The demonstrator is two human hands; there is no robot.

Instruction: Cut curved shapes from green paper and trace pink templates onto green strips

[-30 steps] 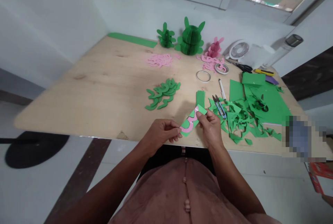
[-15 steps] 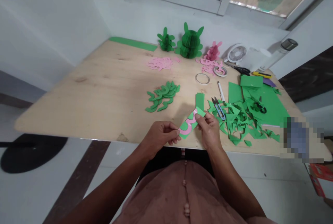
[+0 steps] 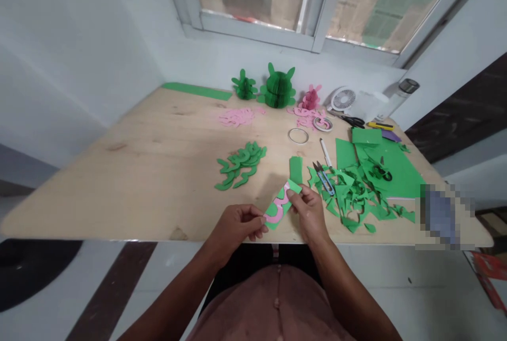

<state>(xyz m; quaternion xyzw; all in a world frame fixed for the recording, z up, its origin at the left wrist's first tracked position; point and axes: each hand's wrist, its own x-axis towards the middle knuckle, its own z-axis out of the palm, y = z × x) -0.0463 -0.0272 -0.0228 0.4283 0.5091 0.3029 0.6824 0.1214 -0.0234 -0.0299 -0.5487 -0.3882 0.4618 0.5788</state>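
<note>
My left hand (image 3: 243,225) pinches the lower left end of a green paper strip (image 3: 272,224). A wavy pink paper cutout (image 3: 274,213) lies flat on that strip. At the upper right end, my right hand (image 3: 309,209) grips both papers, its thumb pressed on the pink cutout. The strip is held tilted just above the table's front edge. Beyond it lies a stack of green paper strips (image 3: 296,169). Left of that is a pile of wavy green cutouts (image 3: 241,166). Blue-handled thread snips (image 3: 325,178) rest to the right of my right hand.
Green paper scraps (image 3: 348,198) and green sheets (image 3: 402,167) cover the table's right side. Behind are a white pen (image 3: 325,152), a tape ring (image 3: 298,136), pink cutouts (image 3: 236,117), a green honeycomb paper figure (image 3: 279,88), a small fan (image 3: 343,99) and a yellow cutter (image 3: 380,126).
The view has tilted up and shifted, so the table sits lower and slightly left in the picture. Both hands keep the same hold on the green strip and pink cutout.
</note>
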